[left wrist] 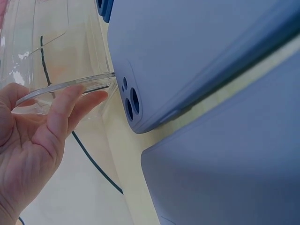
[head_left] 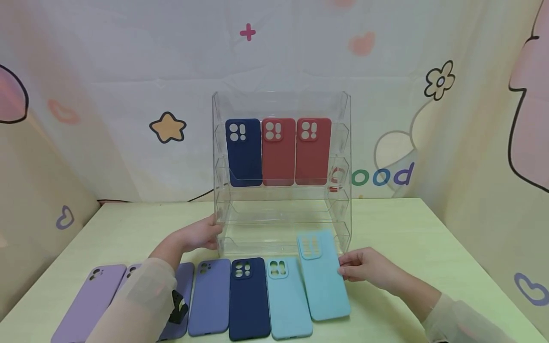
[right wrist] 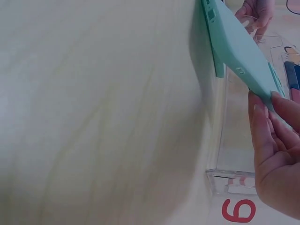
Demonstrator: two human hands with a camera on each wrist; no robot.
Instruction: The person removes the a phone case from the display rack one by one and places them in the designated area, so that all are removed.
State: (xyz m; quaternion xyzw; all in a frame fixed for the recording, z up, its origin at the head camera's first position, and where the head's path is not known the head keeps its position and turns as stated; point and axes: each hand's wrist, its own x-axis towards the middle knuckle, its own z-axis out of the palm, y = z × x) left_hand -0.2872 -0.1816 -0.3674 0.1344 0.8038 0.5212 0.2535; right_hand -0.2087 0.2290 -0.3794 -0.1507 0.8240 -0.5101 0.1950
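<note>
My right hand (head_left: 373, 267) pinches the right edge of a turquoise phone case (head_left: 327, 290), tilted with its top raised towards the clear rack. In the right wrist view, thumb and fingers (right wrist: 260, 124) hold that case (right wrist: 243, 54) by its edge. My left hand (head_left: 198, 235) grips the lower left side of the clear tiered rack (head_left: 280, 247). The left wrist view has its thumb and fingers on either side of the see-through panel (left wrist: 61, 86). One navy case (head_left: 244, 162) and two red cases (head_left: 279, 162) stand upright on an upper tier.
In front of the rack, a row of cases lies on the pale table (head_left: 386, 224): a second turquoise case (head_left: 289, 305), a navy case (head_left: 249, 305), a blue-violet case (head_left: 210, 300) and several purple ones at left, partly under my left sleeve (head_left: 133, 305). A patterned cloth (head_left: 107, 157) hangs behind.
</note>
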